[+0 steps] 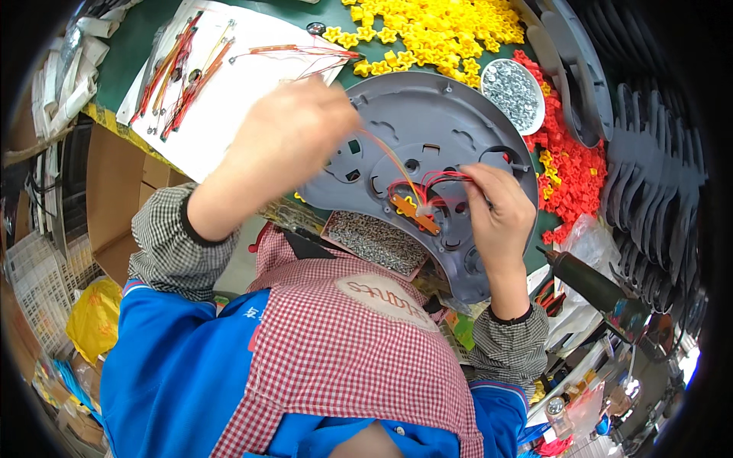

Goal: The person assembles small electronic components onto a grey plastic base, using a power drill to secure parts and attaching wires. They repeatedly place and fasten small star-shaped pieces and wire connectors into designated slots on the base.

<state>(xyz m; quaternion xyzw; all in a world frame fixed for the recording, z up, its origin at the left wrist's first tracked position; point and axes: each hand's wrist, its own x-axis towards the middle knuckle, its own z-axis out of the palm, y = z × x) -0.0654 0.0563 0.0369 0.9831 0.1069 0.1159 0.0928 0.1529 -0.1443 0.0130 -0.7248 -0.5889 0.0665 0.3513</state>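
My right hand (500, 214) is pinched on some red and black wires (447, 176), with the orange circuit board (414, 215) just left, inside this grey plastic shell (397, 105). Left hand (294, 141)'s a blur, so can't tell its grip.

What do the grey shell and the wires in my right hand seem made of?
Grey shell: probably hard moulded plastic, satin finish, given its built-in posts and soft sheen. Wires: likely smooth plastic insulation, judging by their even red and black colouring; cores hidden.
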